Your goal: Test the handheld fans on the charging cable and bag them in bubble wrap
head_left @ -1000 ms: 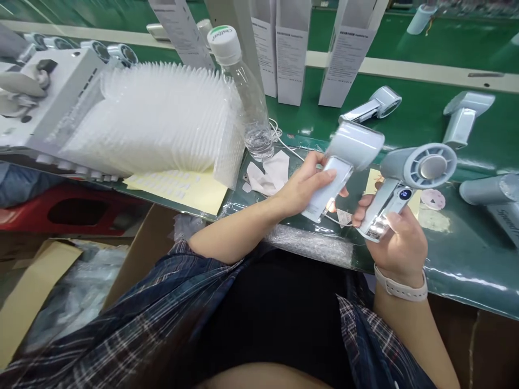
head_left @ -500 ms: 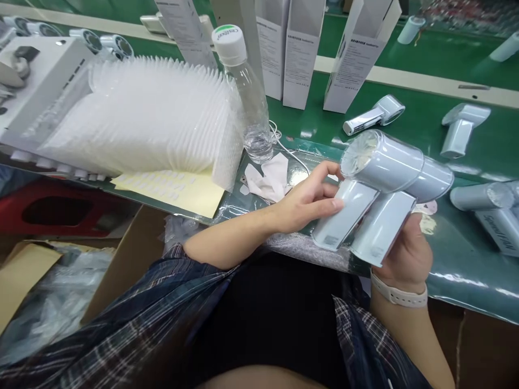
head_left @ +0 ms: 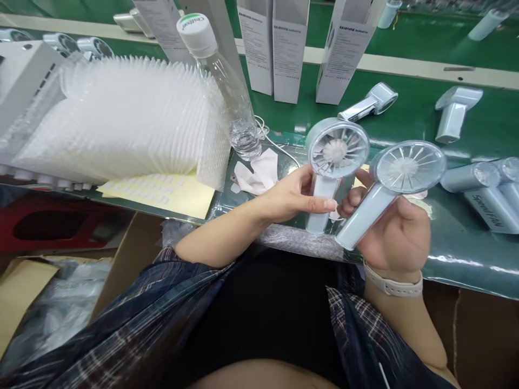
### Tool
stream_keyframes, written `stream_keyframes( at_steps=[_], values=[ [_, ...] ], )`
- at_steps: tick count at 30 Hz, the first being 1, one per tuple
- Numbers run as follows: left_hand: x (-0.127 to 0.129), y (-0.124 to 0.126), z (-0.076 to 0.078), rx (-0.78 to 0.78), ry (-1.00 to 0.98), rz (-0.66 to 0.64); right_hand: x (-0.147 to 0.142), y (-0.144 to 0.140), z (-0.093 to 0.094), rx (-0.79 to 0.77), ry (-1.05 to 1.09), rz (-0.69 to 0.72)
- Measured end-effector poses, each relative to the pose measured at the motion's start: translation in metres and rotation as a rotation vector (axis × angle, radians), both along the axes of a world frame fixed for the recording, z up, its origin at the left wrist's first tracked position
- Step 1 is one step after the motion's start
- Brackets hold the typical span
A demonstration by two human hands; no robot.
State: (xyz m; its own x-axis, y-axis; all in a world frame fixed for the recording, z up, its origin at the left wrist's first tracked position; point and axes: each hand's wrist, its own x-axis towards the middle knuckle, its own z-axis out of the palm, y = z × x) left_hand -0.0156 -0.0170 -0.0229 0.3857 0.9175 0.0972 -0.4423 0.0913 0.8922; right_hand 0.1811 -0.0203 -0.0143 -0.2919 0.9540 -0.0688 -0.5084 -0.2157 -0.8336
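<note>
Two light blue handheld fans are up in front of me, their round grilles facing me. My left hand [head_left: 294,197] is closed round the handle of the left handheld fan [head_left: 338,150], thumb across its front. The right handheld fan [head_left: 409,168] leans in my right hand [head_left: 399,235], whose fingers curl behind its handle. The two fans are apart at their handles, with their heads side by side. Below them lies the edge of the worktop, covered by a clear sheet.
A stack of white bubble bags [head_left: 121,119] stands left, beside a plastic bottle [head_left: 231,92]. A yellow sticker sheet [head_left: 190,200] lies at the edge. Tall white boxes [head_left: 290,54] stand behind. More fans [head_left: 452,116] lie right, near a SpeedFAN box [head_left: 492,208].
The two fans, earlier pressed together with their heads lined up sideways, are now apart and turned so their grilles face me. The whole view has shifted slightly.
</note>
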Motion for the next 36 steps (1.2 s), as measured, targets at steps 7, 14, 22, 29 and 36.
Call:
stream_keyframes(
  at_steps=[7,14,22,29,36],
  values=[
    [0.006,-0.001,-0.004,-0.056,-0.041,0.068,-0.001,-0.002,0.002,0.052,0.000,-0.022],
    [0.005,-0.004,-0.003,-0.089,-0.091,-0.021,0.004,0.003,0.004,0.055,0.067,-0.149],
    [0.000,-0.002,-0.002,-0.090,-0.043,-0.045,0.008,-0.004,0.001,0.047,-0.069,-0.272],
    [0.002,0.002,-0.010,-0.021,-0.003,-0.005,0.004,-0.005,0.001,0.082,-0.040,-0.423],
    [0.000,0.002,-0.004,-0.020,0.028,0.007,0.001,-0.004,0.002,0.016,-0.094,-0.416]
  ],
)
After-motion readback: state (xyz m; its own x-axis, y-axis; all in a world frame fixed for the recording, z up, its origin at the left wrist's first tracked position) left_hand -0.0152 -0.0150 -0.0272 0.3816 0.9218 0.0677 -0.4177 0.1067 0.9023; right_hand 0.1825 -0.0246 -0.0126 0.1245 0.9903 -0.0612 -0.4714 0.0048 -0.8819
